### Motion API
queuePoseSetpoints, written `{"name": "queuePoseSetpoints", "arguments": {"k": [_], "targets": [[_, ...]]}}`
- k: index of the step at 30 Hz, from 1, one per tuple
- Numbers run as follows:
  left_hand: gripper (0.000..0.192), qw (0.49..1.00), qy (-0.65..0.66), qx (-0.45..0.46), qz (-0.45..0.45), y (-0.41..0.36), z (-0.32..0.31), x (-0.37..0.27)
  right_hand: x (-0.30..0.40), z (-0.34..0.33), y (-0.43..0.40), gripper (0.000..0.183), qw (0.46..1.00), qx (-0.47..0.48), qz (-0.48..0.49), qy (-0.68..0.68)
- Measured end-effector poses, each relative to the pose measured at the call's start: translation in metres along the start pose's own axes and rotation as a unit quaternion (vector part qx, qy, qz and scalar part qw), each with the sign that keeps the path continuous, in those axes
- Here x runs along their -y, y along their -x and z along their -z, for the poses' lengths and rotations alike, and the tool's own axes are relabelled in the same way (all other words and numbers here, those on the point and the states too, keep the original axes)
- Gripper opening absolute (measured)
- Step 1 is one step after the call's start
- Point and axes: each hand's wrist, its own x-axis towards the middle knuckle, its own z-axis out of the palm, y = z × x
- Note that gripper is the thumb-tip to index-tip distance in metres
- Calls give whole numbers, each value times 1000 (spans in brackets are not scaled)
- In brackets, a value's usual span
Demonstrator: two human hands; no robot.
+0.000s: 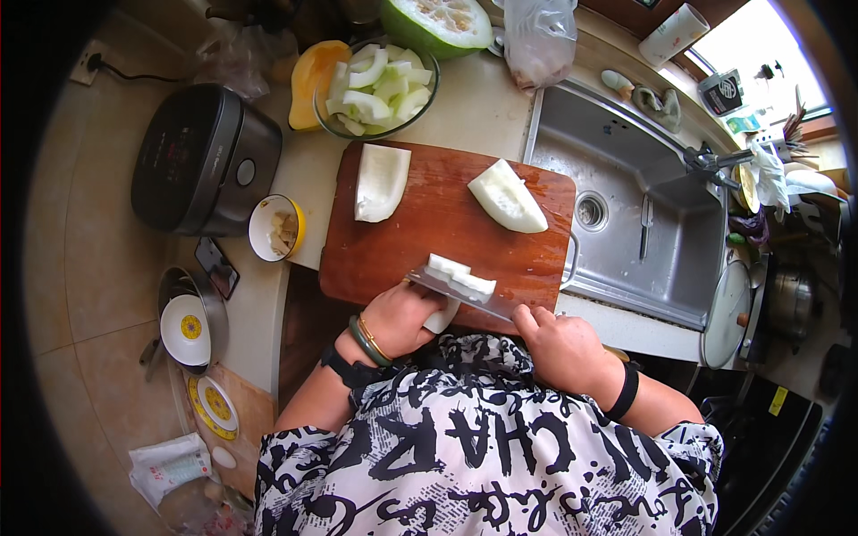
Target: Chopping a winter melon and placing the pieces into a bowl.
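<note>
My right hand (560, 345) grips the handle end of a kitchen knife (462, 295), whose blade slants across the near part of a reddish-brown wooden cutting board (449, 201). My left hand (395, 318) holds a pale piece of melon (441, 317) on the near side of the blade. Cut pale slices (462, 277) lie against the blade's far side. Two larger peeled melon pieces rest farther back on the board, one at the left (382, 182) and one at the right (509, 195). The knife's handle is mostly hidden in my fingers.
A glass bowl (434, 100) of cut melon stands behind the board, beside an orange squash piece (318, 77) and a large halved green melon (439, 27). At the right is a steel sink (623, 261). A rice cooker (201, 161) and a yellow bowl (300, 228) stand left.
</note>
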Motion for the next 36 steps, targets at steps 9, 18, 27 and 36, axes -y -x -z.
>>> {"name": "queuePoseSetpoints", "arguments": {"k": [9, 18, 27, 36], "targets": [[37, 999, 14, -22, -28, -7, 2, 3, 2, 1, -2, 39, 1000, -14, -3, 21], [23, 1000, 15, 13, 0, -10, 8, -3, -12, -1, -12, 24, 999, -40, 13, 6], [31, 999, -21, 29, -8, -7, 10, -10, -17, -8, -65, 21, 993, -56, 70, -78], [35, 998, -45, -34, -15, -2, 2, -2, -23, -3, -46, 13, 984, -124, 39, -118]]}}
